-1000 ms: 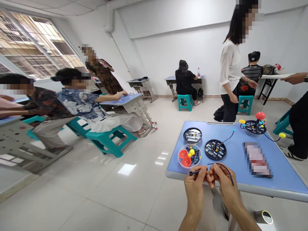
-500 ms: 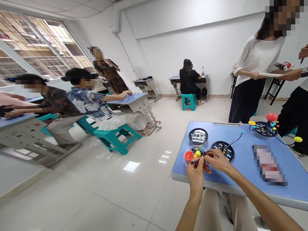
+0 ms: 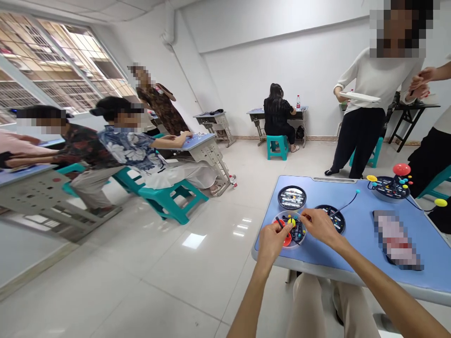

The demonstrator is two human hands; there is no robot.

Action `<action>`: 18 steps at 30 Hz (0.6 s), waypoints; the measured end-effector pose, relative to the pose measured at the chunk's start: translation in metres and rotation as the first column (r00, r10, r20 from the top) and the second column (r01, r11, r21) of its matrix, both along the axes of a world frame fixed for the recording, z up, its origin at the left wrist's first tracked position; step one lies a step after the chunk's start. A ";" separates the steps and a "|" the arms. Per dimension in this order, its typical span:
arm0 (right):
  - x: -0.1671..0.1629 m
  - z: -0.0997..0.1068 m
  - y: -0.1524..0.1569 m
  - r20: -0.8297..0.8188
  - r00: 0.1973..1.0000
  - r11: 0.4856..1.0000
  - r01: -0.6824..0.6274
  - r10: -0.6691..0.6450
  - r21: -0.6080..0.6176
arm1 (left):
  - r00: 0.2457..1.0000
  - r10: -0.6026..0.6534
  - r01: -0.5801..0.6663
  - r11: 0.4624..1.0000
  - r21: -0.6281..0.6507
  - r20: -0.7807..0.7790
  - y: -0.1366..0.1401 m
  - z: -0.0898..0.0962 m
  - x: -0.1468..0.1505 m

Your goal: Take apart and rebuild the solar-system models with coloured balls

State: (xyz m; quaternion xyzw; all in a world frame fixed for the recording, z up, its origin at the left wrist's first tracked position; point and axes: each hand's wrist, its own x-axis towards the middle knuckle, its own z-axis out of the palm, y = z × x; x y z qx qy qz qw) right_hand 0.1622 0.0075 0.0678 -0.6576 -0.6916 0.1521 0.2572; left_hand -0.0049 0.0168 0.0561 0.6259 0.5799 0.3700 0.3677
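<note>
Over the left side of a clear plastic bowl (image 3: 306, 238), my left hand (image 3: 270, 241) is closed, pinching a short black rod (image 3: 279, 222) between thumb and fingers. Red half shells (image 3: 287, 240), a yellow ball (image 3: 291, 222) and several black parts lie in the bowl. At the bowl's right rim my right hand (image 3: 322, 227) has its fingertips pressed together; what they hold, if anything, I cannot make out. Partly behind that hand is a black printed disc (image 3: 338, 221) with a thin black arm tipped by a small blue ball (image 3: 357, 191).
Another round black disc (image 3: 292, 197) lies behind the bowl on the blue desk (image 3: 352, 253). A planet model (image 3: 391, 187) with a red ball stands at the back right. A blurred-out phone-shaped object (image 3: 398, 240) lies nearer. People sit at other desks; a person in white stands beyond.
My hands have moved apart, the left one going left with a black rod. The curved black rod at my right fingers no longer shows. The standing person in white has turned.
</note>
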 end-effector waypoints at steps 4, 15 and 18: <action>0.025 0.009 -0.011 -0.162 0.983 0.989 0.108 -0.091 0.098 | 0.930 -0.072 0.094 0.995 0.043 -0.359 0.004 0.006 0.010; -0.021 0.009 -0.047 0.252 0.957 0.985 -0.110 0.141 -0.134 | 0.892 -0.010 0.157 0.944 0.290 -0.451 0.001 -0.003 -0.014; -0.032 0.009 -0.044 0.394 0.912 0.988 -0.068 0.118 -0.138 | 0.911 0.025 0.121 0.938 0.323 -0.412 0.001 -0.005 -0.018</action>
